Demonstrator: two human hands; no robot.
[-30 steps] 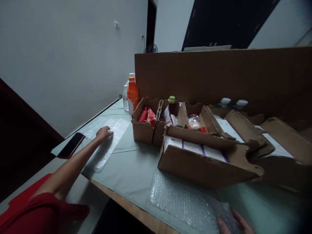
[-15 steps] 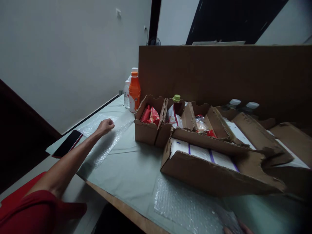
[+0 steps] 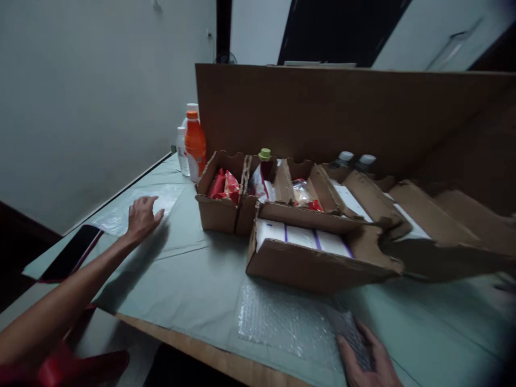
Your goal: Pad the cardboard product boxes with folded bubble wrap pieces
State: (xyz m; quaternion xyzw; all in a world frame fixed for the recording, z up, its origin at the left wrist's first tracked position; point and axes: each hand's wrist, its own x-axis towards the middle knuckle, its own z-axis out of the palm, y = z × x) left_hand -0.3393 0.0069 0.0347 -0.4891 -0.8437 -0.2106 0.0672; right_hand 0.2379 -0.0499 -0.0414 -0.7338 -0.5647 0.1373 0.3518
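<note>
My left hand (image 3: 142, 217) is open, fingers spread, above the near part of a clear plastic sheet (image 3: 171, 198) lying at the table's left. My right hand (image 3: 368, 357) is at the bottom right, thumb on one side and fingers on the other of a dark grey thing in shiny clear plastic (image 3: 352, 333); its kind I cannot make out. That thing rests at the right end of a flat sheet of bubble wrap (image 3: 278, 320). Just behind the bubble wrap, an open cardboard box (image 3: 298, 271) holds white packs with purple bands (image 3: 300, 235).
A row of cardboard bins (image 3: 217, 215) with red and white packets stands behind. An orange bottle (image 3: 195, 142) and clear bottles are at the back left. A phone (image 3: 70, 252) lies near the left edge. A tall cardboard panel (image 3: 322, 107) backs the table.
My left hand has let go of the strip of clear bubble wrap it pinched and opened. My right hand has come further into view with the dark wrapped thing. The view has turned right.
</note>
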